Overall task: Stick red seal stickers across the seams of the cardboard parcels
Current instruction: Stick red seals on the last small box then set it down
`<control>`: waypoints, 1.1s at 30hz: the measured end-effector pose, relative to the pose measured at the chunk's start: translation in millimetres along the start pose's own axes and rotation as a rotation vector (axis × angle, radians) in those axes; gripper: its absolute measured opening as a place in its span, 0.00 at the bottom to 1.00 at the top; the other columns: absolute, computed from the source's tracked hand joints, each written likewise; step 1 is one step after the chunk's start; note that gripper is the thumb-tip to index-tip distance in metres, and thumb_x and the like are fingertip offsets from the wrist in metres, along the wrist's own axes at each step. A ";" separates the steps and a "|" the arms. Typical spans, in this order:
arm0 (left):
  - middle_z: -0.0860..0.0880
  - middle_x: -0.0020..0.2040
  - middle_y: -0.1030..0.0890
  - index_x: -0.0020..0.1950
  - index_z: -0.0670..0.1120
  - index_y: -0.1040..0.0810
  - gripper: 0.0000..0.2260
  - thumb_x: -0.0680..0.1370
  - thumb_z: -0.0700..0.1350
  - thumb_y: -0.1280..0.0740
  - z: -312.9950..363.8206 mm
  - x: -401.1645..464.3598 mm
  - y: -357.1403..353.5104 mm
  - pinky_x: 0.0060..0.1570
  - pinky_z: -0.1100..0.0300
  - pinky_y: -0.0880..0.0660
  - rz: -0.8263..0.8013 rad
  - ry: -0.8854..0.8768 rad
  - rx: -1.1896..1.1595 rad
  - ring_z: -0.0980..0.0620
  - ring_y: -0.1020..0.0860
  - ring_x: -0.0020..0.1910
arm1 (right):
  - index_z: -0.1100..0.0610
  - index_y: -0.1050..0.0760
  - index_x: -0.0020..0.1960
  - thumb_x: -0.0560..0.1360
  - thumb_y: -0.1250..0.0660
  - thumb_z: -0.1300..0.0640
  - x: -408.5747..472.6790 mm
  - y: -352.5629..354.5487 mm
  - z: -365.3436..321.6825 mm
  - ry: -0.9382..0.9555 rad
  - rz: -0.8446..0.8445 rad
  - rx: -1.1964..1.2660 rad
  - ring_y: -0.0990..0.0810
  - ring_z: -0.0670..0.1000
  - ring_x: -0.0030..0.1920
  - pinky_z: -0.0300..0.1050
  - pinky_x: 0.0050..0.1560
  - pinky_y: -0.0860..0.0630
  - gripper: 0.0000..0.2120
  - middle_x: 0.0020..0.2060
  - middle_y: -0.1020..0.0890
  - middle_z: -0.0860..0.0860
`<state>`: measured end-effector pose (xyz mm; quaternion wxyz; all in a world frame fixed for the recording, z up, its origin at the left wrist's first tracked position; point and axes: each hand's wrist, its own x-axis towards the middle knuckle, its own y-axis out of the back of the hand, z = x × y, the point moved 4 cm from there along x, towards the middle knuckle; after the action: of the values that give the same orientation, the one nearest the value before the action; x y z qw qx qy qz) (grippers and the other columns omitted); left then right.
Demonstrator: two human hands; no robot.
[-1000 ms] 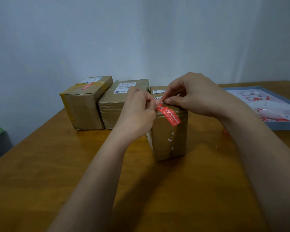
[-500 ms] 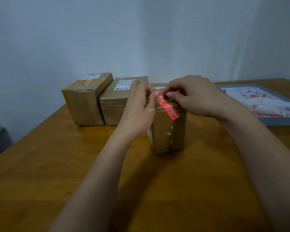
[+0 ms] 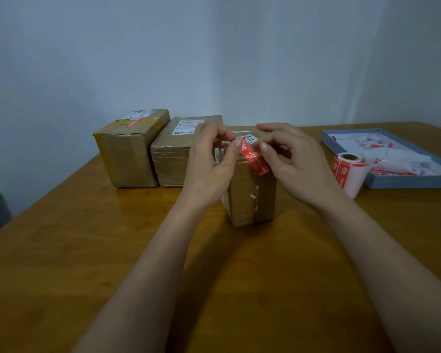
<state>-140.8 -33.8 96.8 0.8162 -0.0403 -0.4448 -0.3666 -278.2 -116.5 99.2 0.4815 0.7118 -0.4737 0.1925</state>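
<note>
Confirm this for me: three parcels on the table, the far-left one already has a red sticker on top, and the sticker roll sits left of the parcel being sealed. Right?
Not quite. The head view shows the sticker roll to the right of the parcel being sealed, next to the blue tray. The rest holds: three parcels on the table, and the far-left parcel has a red sticker on top.

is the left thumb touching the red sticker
Touching. The head view shows the left hand with its thumb tip pressed on the top end of the red sticker, which hangs over the near parcel.
</note>
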 end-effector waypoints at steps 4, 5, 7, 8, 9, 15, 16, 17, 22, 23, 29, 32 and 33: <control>0.42 0.48 0.24 0.46 0.46 0.26 0.03 0.77 0.45 0.34 1.2 -2.0 0.5 0.51 0.48 0.25 0.052 -0.014 0.027 0.47 0.24 0.49 | 0.54 0.19 0.54 0.77 0.35 0.58 -6.7 -1.3 2.6 -0.034 -0.026 0.127 0.26 0.38 0.59 0.36 0.59 0.26 0.08 0.60 0.23 0.44; 0.42 0.48 0.24 0.46 0.45 0.25 0.03 0.77 0.45 0.34 1.0 -2.7 0.2 0.50 0.47 0.24 0.055 -0.010 0.023 0.47 0.23 0.49 | 0.54 0.19 0.54 0.77 0.35 0.58 -7.4 -1.4 2.8 -0.040 -0.026 0.133 0.26 0.37 0.58 0.33 0.58 0.27 0.08 0.60 0.23 0.44; 0.42 0.48 0.23 0.47 0.45 0.25 0.04 0.78 0.45 0.35 1.1 -3.3 -0.2 0.49 0.45 0.24 0.062 -0.010 0.021 0.46 0.23 0.49 | 0.55 0.19 0.55 0.77 0.34 0.57 -7.6 -1.6 2.8 -0.040 -0.022 0.131 0.26 0.35 0.57 0.30 0.56 0.28 0.08 0.59 0.22 0.45; 0.42 0.48 0.23 0.47 0.45 0.25 0.04 0.78 0.44 0.35 1.7 -3.4 -0.4 0.49 0.45 0.24 0.067 -0.019 0.020 0.46 0.23 0.49 | 0.55 0.19 0.55 0.77 0.33 0.56 -7.7 -2.0 2.6 -0.034 -0.020 0.125 0.26 0.34 0.56 0.29 0.56 0.28 0.09 0.58 0.22 0.45; 0.42 0.48 0.23 0.48 0.44 0.25 0.04 0.78 0.44 0.35 2.7 -3.5 -0.3 0.49 0.44 0.24 0.071 -0.033 0.018 0.46 0.23 0.49 | 0.55 0.19 0.55 0.77 0.33 0.56 -7.8 -2.4 2.3 -0.026 -0.017 0.118 0.26 0.33 0.55 0.29 0.55 0.28 0.09 0.58 0.22 0.45; 0.41 0.48 0.24 0.47 0.42 0.25 0.03 0.78 0.41 0.35 10.6 -5.0 -2.8 0.50 0.46 0.24 0.044 -0.113 0.031 0.47 0.24 0.50 | 0.54 0.19 0.54 0.75 0.31 0.57 -8.6 -2.4 3.0 -0.037 0.003 0.162 0.26 0.34 0.55 0.30 0.55 0.27 0.08 0.56 0.21 0.45; 0.41 0.48 0.24 0.47 0.41 0.25 0.03 0.78 0.40 0.35 11.9 -5.1 -2.7 0.50 0.47 0.24 0.040 -0.120 0.029 0.48 0.24 0.50 | 0.54 0.19 0.54 0.75 0.31 0.58 -8.6 -2.6 2.6 -0.042 -0.002 0.178 0.26 0.34 0.55 0.30 0.55 0.27 0.08 0.56 0.21 0.45; 0.41 0.48 0.25 0.47 0.41 0.25 0.03 0.78 0.40 0.35 13.3 -5.0 -2.6 0.50 0.50 0.24 0.038 -0.127 0.027 0.48 0.24 0.50 | 0.53 0.20 0.54 0.75 0.31 0.58 -8.7 -3.0 1.9 -0.042 -0.009 0.187 0.26 0.35 0.55 0.30 0.55 0.27 0.08 0.56 0.21 0.45; 0.42 0.49 0.27 0.47 0.42 0.25 0.01 0.78 0.37 0.34 19.9 -5.2 -3.2 0.46 0.67 0.27 0.015 -0.152 -0.003 0.53 0.26 0.49 | 0.53 0.19 0.52 0.75 0.31 0.58 -10.0 -6.9 -1.1 -0.034 -0.015 0.206 0.26 0.34 0.55 0.28 0.52 0.28 0.06 0.56 0.21 0.46; 0.42 0.49 0.27 0.46 0.42 0.25 0.01 0.78 0.37 0.34 20.0 -5.2 -2.9 0.46 0.67 0.26 0.020 -0.150 -0.009 0.54 0.26 0.49 | 0.53 0.19 0.51 0.75 0.31 0.58 -10.1 -7.4 -0.7 -0.049 -0.012 0.221 0.26 0.34 0.55 0.29 0.53 0.28 0.06 0.56 0.21 0.46; 0.47 0.51 0.26 0.53 0.45 0.28 0.08 0.77 0.38 0.33 18.1 -7.0 4.0 0.48 0.62 0.22 0.089 -0.080 -0.086 0.56 0.24 0.51 | 0.52 0.20 0.48 0.74 0.30 0.57 -10.5 -6.7 0.8 -0.115 0.004 0.270 0.25 0.40 0.58 0.49 0.57 0.23 0.03 0.57 0.21 0.45; 0.47 0.55 0.25 0.59 0.46 0.30 0.15 0.73 0.38 0.34 10.3 -7.5 5.2 0.57 0.55 0.23 0.056 -0.015 -0.120 0.51 0.24 0.56 | 0.50 0.20 0.47 0.75 0.31 0.58 -10.7 -6.6 -0.2 -0.124 0.009 0.281 0.25 0.39 0.58 0.50 0.57 0.23 0.04 0.57 0.21 0.44; 0.46 0.56 0.25 0.59 0.45 0.29 0.16 0.72 0.39 0.35 5.1 -7.6 4.9 0.59 0.52 0.25 0.014 -0.008 -0.102 0.50 0.25 0.58 | 0.49 0.21 0.46 0.75 0.31 0.59 -10.9 -6.1 -0.1 -0.125 0.012 0.283 0.25 0.39 0.58 0.50 0.57 0.23 0.05 0.57 0.21 0.44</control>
<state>-143.8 -23.9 95.4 0.8138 -0.0864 -0.4285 -0.3830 -278.1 -110.5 88.2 0.3447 0.7804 -0.4751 0.2155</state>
